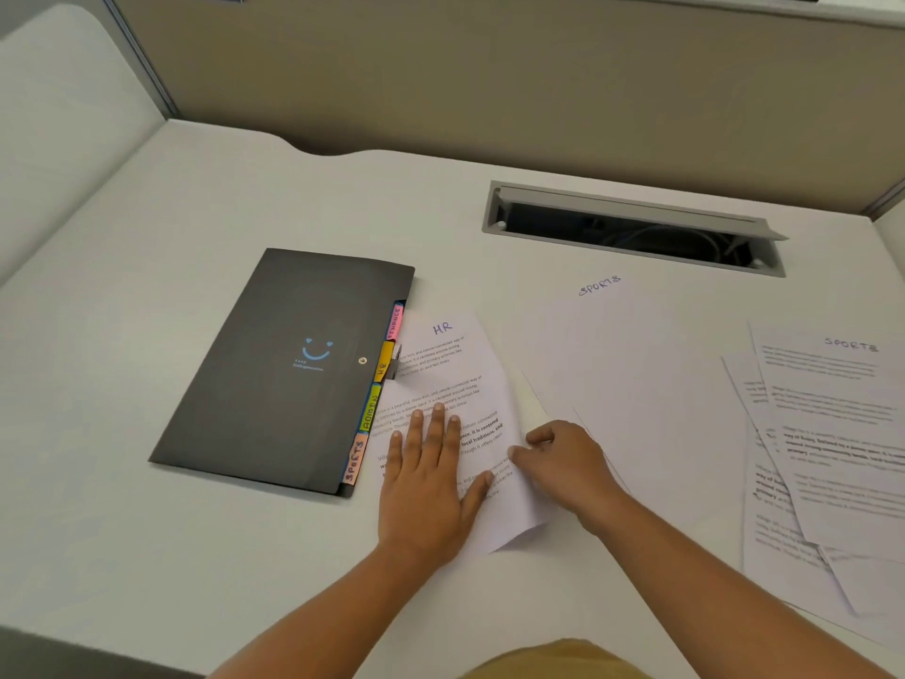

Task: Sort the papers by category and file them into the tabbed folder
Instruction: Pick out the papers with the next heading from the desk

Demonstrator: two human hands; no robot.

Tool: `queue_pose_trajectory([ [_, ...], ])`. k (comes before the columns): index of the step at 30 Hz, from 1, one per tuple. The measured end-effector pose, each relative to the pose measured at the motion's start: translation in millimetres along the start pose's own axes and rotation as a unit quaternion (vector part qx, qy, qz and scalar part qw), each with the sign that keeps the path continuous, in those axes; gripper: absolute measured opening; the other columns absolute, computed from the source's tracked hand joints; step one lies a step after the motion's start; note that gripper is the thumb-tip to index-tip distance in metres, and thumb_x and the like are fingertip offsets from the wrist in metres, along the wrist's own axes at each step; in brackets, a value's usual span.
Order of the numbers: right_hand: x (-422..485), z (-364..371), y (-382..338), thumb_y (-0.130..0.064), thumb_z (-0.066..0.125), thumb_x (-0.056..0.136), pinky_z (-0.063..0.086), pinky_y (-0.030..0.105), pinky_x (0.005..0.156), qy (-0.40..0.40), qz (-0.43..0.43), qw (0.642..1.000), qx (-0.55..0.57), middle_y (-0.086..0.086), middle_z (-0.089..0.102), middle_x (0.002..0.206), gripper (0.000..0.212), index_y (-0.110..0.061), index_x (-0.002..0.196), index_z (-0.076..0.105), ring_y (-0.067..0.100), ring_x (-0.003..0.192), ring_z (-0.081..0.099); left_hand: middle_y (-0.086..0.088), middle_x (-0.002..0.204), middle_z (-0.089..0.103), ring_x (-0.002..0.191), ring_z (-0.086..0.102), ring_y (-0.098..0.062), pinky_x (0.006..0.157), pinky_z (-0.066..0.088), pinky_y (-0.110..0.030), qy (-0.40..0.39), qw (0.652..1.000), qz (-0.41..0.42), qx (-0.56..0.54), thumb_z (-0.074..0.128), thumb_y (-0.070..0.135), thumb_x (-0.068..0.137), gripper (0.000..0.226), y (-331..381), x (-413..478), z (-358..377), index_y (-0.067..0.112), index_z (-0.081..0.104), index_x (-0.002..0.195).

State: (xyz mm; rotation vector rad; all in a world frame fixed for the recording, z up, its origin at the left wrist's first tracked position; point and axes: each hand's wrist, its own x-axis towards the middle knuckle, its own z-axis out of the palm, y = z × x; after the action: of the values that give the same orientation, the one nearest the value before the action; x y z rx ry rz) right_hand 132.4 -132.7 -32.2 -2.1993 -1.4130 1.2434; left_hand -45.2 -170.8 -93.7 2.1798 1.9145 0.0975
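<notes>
The HR sheet lies against the folder's tabbed edge, long axis pointing away, under the flat, spread left hand, while the right hand pinches its right edge.

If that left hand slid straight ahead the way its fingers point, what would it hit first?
Nothing solid soon: the left hand lies flat on the HR sheet, so it would slide up it onto bare desk, probably just left of the cable slot.

White desk, grey cable slot with dark cables inside, beige partition behind
</notes>
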Motion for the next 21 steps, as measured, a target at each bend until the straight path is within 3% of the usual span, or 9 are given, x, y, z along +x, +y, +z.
queue_pose_trajectory([
  [4, 2.7, 1.4, -6.6, -0.033, 0.076, 0.078, 0.053, 0.036, 0.073, -0.012, 0.001, 0.996, 0.083, 0.0, 0.071, 0.083, 0.025, -0.01, 0.083, 0.066, 0.022, 0.079, 0.068, -0.004, 0.163, 0.015, 0.15, 0.01, -0.026, 0.116, 0.009, -0.046, -0.013, 1.0, 0.008, -0.016, 0.018, 0.066, 0.097, 0.077, 7.1, -4.7, 2.9, 0.015, 0.023, 0.154],
  [8, -0.9, -11.6, -7.4, -0.03, 0.074, 0.082, 0.05, 0.033, 0.064, 0.06, -0.081, 0.995, 0.024, -0.006, 0.067, 0.07, 0.019, -0.017, 0.072, 0.065, 0.017, 0.067, 0.064, 0.006, 0.162, 0.0, 0.15, -0.005, -0.014, 0.121, 0.001, -0.039, -0.011, 0.995, 0.027, -0.097, 0.012, 0.067, 0.095, 0.077, 13.0, -6.2, -5.6, 0.021, 0.01, 0.155],
  [11, -2.2, -27.5, -1.6, -0.031, 0.076, 0.082, 0.051, 0.034, 0.06, 0.071, -0.098, 0.992, 0.035, -0.002, 0.069, 0.069, 0.022, -0.018, 0.069, 0.066, 0.017, 0.064, 0.065, 0.013, 0.16, 0.009, 0.149, 0.001, -0.006, 0.123, 0.009, -0.034, 0.029, 0.976, 0.015, -0.217, 0.036, 0.057, 0.096, 0.068, 15.3, -5.3, -20.8, 0.023, 0.022, 0.154],
  [13, -2.7, -39.9, 5.6, -0.031, 0.078, 0.081, 0.046, 0.03, 0.054, 0.074, -0.092, 0.992, 0.052, 0.0, 0.066, 0.063, 0.031, -0.015, 0.061, 0.06, 0.017, 0.057, 0.06, 0.013, 0.157, 0.025, 0.148, 0.014, -0.006, 0.121, 0.017, -0.032, 0.086, 0.948, -0.03, -0.305, 0.056, 0.042, 0.095, 0.06, 17.7, -4.8, -32.6, 0.024, 0.035, 0.148],
  [16, -6.5, -56.7, 16.1, -0.027, 0.078, 0.081, 0.043, 0.03, 0.054, 0.081, -0.079, 0.988, 0.104, 0.01, 0.067, 0.064, 0.036, -0.011, 0.058, 0.056, 0.02, 0.055, 0.057, 0.011, 0.151, 0.038, 0.141, 0.029, -0.004, 0.117, 0.028, -0.031, 0.139, 0.887, -0.131, -0.421, 0.065, 0.029, 0.092, 0.057, 19.7, -0.2, -47.1, 0.023, 0.041, 0.144],
  [21, -11.1, -73.5, 36.7, -0.026, 0.076, 0.084, 0.041, 0.033, 0.06, 0.105, -0.056, 0.972, 0.205, 0.022, 0.067, 0.071, 0.041, 0.005, 0.065, 0.056, 0.024, 0.06, 0.056, 0.014, 0.138, 0.047, 0.122, 0.047, -0.006, 0.099, 0.04, -0.026, 0.088, 0.794, -0.259, -0.542, 0.063, 0.03, 0.093, 0.052, 24.9, 13.6, -66.0, 0.023, 0.045, 0.142],
])
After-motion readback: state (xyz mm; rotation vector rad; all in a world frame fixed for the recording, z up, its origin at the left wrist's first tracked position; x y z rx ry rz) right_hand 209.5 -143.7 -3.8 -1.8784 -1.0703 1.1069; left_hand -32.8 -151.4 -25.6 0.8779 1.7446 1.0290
